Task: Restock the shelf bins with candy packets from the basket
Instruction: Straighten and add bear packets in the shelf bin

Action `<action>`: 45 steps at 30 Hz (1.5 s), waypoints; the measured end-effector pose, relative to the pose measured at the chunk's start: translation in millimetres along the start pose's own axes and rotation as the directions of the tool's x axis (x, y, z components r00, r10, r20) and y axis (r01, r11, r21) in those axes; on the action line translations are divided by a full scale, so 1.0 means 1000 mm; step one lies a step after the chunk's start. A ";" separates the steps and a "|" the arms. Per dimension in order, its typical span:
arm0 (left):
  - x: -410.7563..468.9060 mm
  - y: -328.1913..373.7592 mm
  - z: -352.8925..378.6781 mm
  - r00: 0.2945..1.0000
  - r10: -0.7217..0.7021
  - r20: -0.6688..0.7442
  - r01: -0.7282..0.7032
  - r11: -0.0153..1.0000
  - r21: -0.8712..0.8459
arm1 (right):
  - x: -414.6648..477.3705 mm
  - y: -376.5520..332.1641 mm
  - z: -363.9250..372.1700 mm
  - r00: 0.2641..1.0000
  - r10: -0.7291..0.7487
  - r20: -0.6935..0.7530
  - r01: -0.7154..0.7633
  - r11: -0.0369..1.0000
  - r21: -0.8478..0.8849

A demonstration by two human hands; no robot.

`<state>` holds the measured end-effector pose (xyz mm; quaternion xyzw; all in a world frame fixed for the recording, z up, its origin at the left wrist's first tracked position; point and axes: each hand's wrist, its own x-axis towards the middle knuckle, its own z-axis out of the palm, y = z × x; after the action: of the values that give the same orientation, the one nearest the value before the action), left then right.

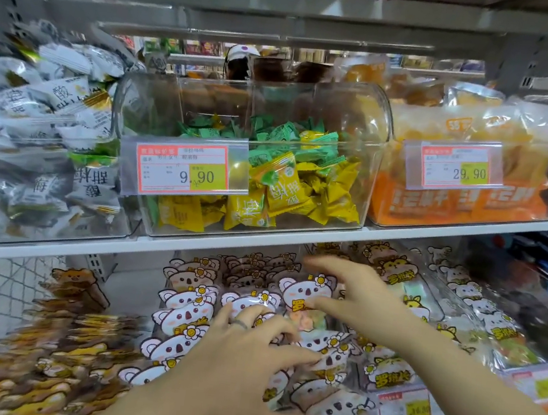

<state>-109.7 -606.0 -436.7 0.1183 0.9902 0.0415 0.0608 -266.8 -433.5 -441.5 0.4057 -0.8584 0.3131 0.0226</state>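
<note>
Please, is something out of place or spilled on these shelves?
I see nothing spilled or torn. Two things stand out: the white packets heap above the rim of the upper left bin, and the middle bin holds green packets over yellow packets.

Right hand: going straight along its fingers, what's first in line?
Most likely the upright koala packets in the lower-shelf bin. The right hand points its straight fingers left and into the shelf, right at them. Depth is unclear, so it may already be touching the front packet.
</note>
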 end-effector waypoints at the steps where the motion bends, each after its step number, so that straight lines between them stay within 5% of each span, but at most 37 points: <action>1: 0.000 0.000 0.000 1.000 0.002 -0.005 -0.002 1.000 0.002 | 0.001 -0.004 0.003 0.999 -0.048 0.003 0.048 0.997 -0.059; 11: 0.000 0.000 -0.004 1.000 -0.026 0.008 0.026 0.999 -0.037 | 0.012 -0.004 0.006 0.973 0.064 0.221 -0.020 0.980 -0.197; 16: 0.000 0.002 -0.014 0.996 -0.083 0.015 0.083 0.995 -0.058 | 0.013 -0.010 -0.007 0.977 0.165 0.136 -0.155 0.985 -0.080; 20: -0.007 -0.001 -0.027 0.984 -0.166 -0.058 0.170 0.983 0.069 | -0.003 -0.042 -0.019 0.988 0.091 0.123 -0.068 0.982 -0.178; 25: -0.008 -0.005 -0.012 0.971 -0.240 0.019 0.231 0.949 0.215 | -0.067 -0.075 -0.032 0.890 0.188 0.416 -0.007 0.917 -0.399; 27: -0.002 -0.011 -0.005 0.964 -0.260 -0.051 0.265 0.932 0.246 | -0.073 -0.068 -0.005 0.942 0.084 0.324 0.109 0.838 -0.534; 31: 0.010 -0.018 0.000 0.959 -0.272 -0.083 0.285 0.908 0.307 | -0.046 -0.039 0.026 0.985 0.031 0.167 0.086 0.756 -0.648; 39: 0.019 -0.027 0.005 0.951 -0.297 -0.082 0.307 0.892 0.331 | -0.011 -0.027 0.026 0.932 0.100 0.348 0.157 0.753 -0.639; 45: 0.023 -0.022 0.002 0.942 -0.327 -0.082 0.333 0.868 0.368 | -0.012 -0.027 0.028 0.935 0.126 0.332 0.145 0.718 -0.680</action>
<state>-136.3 -622.1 -443.6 -0.0435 0.9856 -0.1595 0.0348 -234.0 -453.8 -453.4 0.4213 -0.8999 -0.1106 0.0196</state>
